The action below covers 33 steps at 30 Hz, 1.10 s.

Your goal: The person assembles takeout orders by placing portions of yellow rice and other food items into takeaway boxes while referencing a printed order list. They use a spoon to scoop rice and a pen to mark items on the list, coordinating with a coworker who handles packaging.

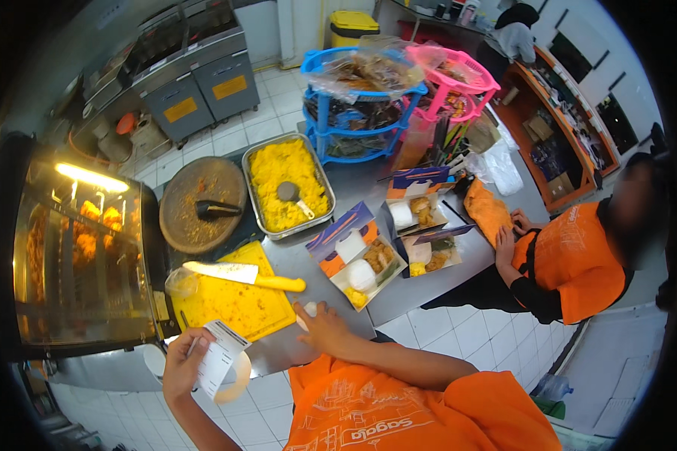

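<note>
My left hand (180,366) pinches a white printed paper slip (220,356) at its upper left corner, in front of the counter's near edge. A pale round shape shows partly behind the slip. At the right of the yellow cutting board (237,304), my right hand (328,329) curls its fingers by a small white thing (305,314), mostly covered and too small to name. A knife (244,275) with a yellow handle lies across the board. Farther right stands an open food box (353,263) with white rice, fried pieces and something yellow.
A round stone mortar (203,197) and a tray of yellow rice (257,188) stand at the back. A lit glass cabinet (83,255) is at left. Blue (316,113) and pink (444,105) racks stand behind two more food boxes. A co-worker (587,255) handles orange cloth at right.
</note>
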### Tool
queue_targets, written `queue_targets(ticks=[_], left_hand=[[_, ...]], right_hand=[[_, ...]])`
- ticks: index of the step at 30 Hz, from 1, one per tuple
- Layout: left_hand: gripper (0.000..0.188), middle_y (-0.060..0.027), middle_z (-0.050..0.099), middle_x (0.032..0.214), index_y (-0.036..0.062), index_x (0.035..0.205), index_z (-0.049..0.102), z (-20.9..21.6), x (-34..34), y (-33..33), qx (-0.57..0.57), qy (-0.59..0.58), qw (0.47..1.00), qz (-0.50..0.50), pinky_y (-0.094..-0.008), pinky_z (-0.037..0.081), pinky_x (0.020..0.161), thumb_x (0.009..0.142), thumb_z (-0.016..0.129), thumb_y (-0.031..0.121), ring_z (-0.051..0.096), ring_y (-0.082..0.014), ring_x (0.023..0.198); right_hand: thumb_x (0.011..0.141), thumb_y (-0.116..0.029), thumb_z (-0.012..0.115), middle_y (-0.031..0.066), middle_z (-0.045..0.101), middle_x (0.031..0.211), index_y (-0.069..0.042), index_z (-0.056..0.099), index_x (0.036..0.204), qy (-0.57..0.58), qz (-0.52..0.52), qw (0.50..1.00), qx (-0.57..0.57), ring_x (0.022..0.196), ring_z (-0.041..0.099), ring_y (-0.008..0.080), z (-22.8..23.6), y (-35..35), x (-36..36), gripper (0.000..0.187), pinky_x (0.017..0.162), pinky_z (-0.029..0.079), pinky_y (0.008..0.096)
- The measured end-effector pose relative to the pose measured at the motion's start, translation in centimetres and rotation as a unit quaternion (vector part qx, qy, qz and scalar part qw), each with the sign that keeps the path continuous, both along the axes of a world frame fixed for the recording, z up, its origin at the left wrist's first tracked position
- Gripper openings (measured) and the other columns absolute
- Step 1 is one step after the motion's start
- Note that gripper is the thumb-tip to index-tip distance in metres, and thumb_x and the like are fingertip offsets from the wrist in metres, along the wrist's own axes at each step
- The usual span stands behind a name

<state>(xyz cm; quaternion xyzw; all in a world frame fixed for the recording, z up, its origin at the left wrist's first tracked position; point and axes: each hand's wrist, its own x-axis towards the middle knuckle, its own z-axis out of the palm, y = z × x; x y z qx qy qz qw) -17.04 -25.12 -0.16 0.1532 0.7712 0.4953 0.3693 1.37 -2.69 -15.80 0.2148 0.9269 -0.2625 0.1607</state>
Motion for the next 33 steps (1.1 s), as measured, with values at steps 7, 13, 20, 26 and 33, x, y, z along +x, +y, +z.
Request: queue_targets(ticks=[7,13,20,26,33], left_hand=[[0.052,-0.0122,0.059,0.122,0.0033,0.127,0.054,3.7,3.6,4.6,0.113,-0.030,0.993,-0.002,-0.0298,0.045,0.097,0.078,0.068,-0.005,0.056,-0.0189,0.112],[0.082,-0.0181,0.051,0.133,0.0003,0.139,0.045,5.1,7.2,9.7,0.196,-0.056,0.977,0.059,-0.0357,0.040,0.107,0.064,0.077,0.006,0.052,-0.0270,0.123],[0.090,-0.0205,0.050,0.136,-0.0008,0.143,0.040,4.0,10.1,12.3,0.246,-0.085,0.964,0.055,-0.0393,0.040,0.108,0.062,0.081,0.004,0.051,-0.0307,0.128],[0.091,-0.0200,0.050,0.139,-0.0015,0.144,0.040,3.5,12.0,15.2,0.225,-0.121,0.962,0.097,-0.0397,0.038,0.110,0.062,0.080,-0.001,0.050,-0.0301,0.130],[0.086,-0.0187,0.055,0.129,-0.0038,0.141,0.041,3.8,13.1,16.6,0.171,-0.107,0.967,0.153,-0.0356,0.044,0.104,0.063,0.076,-0.003,0.057,-0.0256,0.120]], right_hand=[[0.095,-0.041,0.061,0.0256,0.061,0.127,-0.009,0.049,0.141,0.031,0.049,0.982,-0.179,0.117,0.059,0.0397,14.3,15.9,1.4,0.057,0.098,0.047,0.0456],[0.096,-0.021,0.050,0.0285,0.067,0.101,0.002,0.060,0.110,0.344,-0.244,0.890,0.174,0.099,0.063,0.0450,17.1,41.0,3.9,0.029,0.085,0.049,0.0519],[0.099,-0.022,0.048,0.0265,0.065,0.117,-0.005,0.056,0.132,0.112,-0.189,0.939,0.263,0.108,0.063,0.0442,10.9,64.9,1.2,0.039,0.095,0.049,0.0482],[0.100,-0.030,0.049,0.0230,0.052,0.141,-0.012,0.045,0.146,0.116,-0.062,0.949,0.287,0.130,0.052,0.0349,6.3,73.0,-3.3,0.050,0.108,0.042,0.0498],[0.099,-0.030,0.051,0.0198,0.055,0.138,-0.013,0.049,0.141,0.153,0.006,0.895,0.420,0.130,0.051,0.0312,6.3,77.2,-5.7,0.046,0.108,0.042,0.0498]])
